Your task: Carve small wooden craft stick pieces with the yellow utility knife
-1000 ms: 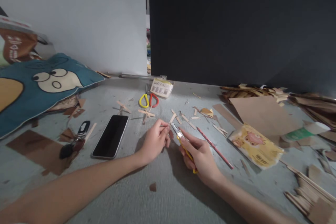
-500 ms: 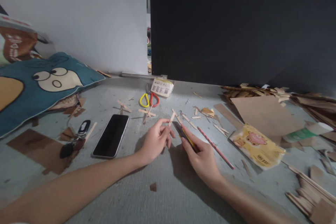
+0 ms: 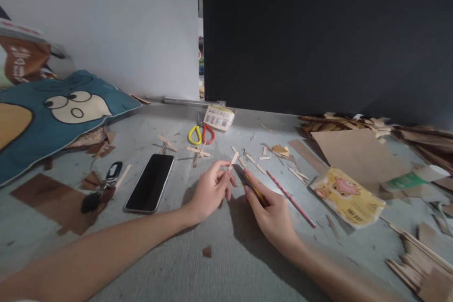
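Near the middle of the table, my left hand (image 3: pixel 213 189) pinches a short wooden craft stick (image 3: pixel 234 158) that points up and away. My right hand (image 3: pixel 271 205) is closed around a yellow-and-black utility knife (image 3: pixel 252 184). The dark blade end of the knife lies right beside the stick, close to my left fingertips; whether it touches the wood I cannot tell. Beyond my hands lie loose craft sticks (image 3: pixel 255 163) and crossed stick pieces (image 3: pixel 198 152). A red patterned pencil (image 3: pixel 290 199) rests to the right of my right hand.
Left of my hands are a black-screened phone (image 3: pixel 150 183), keys (image 3: pixel 102 191) and a blue cartoon pillow (image 3: pixel 67 113). Scissors (image 3: pixel 201 133) and a tissue pack (image 3: pixel 218 118) lie at the back. On the right are a yellow tissue pack (image 3: pixel 347 196), cardboard (image 3: pixel 357 153) and wood scraps (image 3: pixel 421 259).
The craft stick's tip has shifted very slightly to the right. Both hands keep their grip and otherwise stay almost in place.
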Tool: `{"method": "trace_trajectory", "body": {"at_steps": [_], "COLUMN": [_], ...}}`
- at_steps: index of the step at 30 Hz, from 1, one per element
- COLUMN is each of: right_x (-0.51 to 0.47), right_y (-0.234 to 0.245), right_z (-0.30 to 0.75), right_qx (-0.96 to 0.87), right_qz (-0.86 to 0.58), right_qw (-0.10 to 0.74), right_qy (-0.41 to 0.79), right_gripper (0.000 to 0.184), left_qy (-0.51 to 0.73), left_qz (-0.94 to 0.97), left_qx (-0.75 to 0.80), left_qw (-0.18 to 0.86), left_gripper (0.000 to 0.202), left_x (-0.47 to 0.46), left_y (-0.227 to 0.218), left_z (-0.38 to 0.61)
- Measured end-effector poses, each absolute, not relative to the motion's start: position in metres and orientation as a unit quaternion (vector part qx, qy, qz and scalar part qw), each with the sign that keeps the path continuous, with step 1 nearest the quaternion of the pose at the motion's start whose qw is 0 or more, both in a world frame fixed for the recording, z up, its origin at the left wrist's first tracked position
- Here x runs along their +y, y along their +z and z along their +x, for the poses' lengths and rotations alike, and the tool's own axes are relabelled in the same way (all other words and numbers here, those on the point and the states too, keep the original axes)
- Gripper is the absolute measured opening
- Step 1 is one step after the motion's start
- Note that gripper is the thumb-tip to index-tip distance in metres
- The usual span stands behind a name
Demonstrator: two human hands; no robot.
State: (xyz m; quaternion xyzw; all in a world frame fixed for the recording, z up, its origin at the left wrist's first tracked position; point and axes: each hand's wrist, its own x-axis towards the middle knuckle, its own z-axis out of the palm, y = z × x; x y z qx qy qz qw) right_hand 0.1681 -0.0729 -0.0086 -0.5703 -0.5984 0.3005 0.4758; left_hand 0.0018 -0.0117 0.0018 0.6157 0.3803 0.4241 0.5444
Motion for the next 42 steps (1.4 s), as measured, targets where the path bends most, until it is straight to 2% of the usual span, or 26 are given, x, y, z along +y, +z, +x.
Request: {"method": "trace_trajectory", "body": {"at_steps": [5, 8, 11, 14, 17, 24, 27, 32, 38, 42], "right_x": [-0.076, -0.077, -0.074, -0.068, -0.063, -0.062, -0.062, -0.060, -0.060, -0.060], "right_y": [-0.009, -0.008, -0.009, -0.012, -0.015, -0.015, -0.015, -0.014, -0.013, -0.013], "right_z": [0.171, 0.180, 0.192, 0.198, 0.200, 0.198, 0.198, 0.197, 0.197, 0.196], "right_qx": [-0.595, -0.608, -0.649, -0.682, -0.694, -0.701, -0.698, -0.700, -0.700, -0.696], "right_qz": [-0.576, -0.569, -0.551, -0.560, -0.556, -0.548, -0.553, -0.552, -0.546, -0.547], "right_qw": [0.495, 0.522, 0.515, 0.456, 0.442, 0.440, 0.440, 0.437, 0.444, 0.444], "right_qy": [0.263, 0.185, 0.100, 0.113, 0.121, 0.120, 0.116, 0.122, 0.125, 0.136], "right_gripper": [0.046, 0.045, 0.040, 0.041, 0.036, 0.029, 0.030, 0.029, 0.028, 0.028], "left_qy": [0.459, 0.455, 0.451, 0.464, 0.474, 0.499, 0.475, 0.481, 0.440, 0.457], "left_qz": [0.584, 0.583, 0.598, 0.611, 0.604, 0.538, 0.553, 0.573, 0.585, 0.615], "left_qx": [0.403, 0.433, 0.443, 0.455, 0.479, 0.386, 0.370, 0.378, 0.394, 0.407], "left_qw": [0.534, 0.516, 0.493, 0.452, 0.426, 0.560, 0.576, 0.546, 0.556, 0.497], "left_gripper": [0.033, 0.027, 0.027, 0.033, 0.036, 0.042, 0.045, 0.044, 0.038, 0.032], "left_x": [-0.010, -0.008, -0.004, -0.001, 0.001, -0.003, -0.005, -0.005, -0.006, -0.003], "left_y": [-0.001, -0.001, -0.002, -0.007, -0.014, -0.014, -0.011, -0.007, -0.003, -0.007], "left_z": [0.001, 0.000, -0.001, -0.003, -0.004, 0.003, 0.003, 0.002, -0.001, -0.002]}}
